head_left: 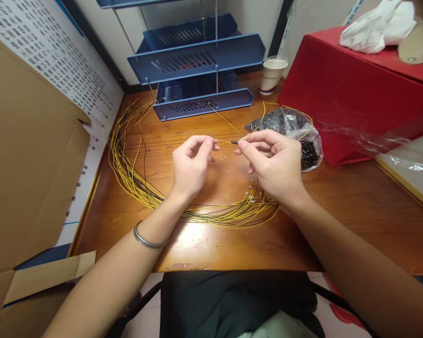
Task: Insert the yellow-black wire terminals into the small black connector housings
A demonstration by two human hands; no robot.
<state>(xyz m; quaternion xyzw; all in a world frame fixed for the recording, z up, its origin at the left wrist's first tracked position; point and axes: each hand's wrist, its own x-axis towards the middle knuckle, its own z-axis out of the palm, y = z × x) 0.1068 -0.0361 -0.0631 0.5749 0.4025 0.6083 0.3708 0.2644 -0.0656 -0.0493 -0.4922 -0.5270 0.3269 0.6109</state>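
My left hand (191, 164) pinches one end of a thin yellow wire (224, 141) between thumb and forefinger. Opposite it, my right hand (275, 162) is closed on a small black sleeve (234, 142) around that wire. From the right hand the yellow wire loops up and over a clear plastic bag (292, 123) holding small black pieces (308, 155). A large curved bundle of yellow and black wires (127, 176) lies on the table below and left of my hands. Clustered wire ends with small clear tips (250, 195) sit under my right hand.
A blue tiered file rack (197, 58) stands at the back of the wooden table (211, 256). Beside it is a paper cup (272, 77). A red box (341, 94) with white tissue (377, 26) on top fills the right. Cardboard (28, 155) borders the left.
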